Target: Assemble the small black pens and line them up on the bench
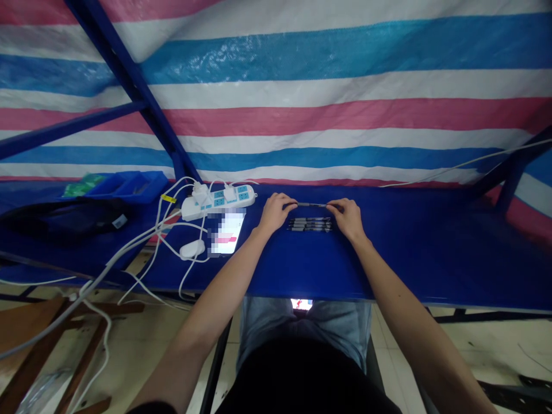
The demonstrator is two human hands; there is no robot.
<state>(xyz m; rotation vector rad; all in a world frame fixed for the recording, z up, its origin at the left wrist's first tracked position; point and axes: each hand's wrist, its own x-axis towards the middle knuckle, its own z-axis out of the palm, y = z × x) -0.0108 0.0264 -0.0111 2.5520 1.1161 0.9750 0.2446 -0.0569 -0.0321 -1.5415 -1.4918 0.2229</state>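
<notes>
Striped tarpaulin (302, 86) backs a blue table (422, 247) where the left hand (276, 211) and right hand (348, 217) pinch opposite ends of a slim pen (311, 204), held level between them just beyond a row of pens (310, 225). Light, stiff, likely slick; fingertip grips near the ends suit it.

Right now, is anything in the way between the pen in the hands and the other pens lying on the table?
Nothing visible. The left hand and right hand pinch the pen by its ends, right beside the row of pens; only blue table shows between.
</notes>
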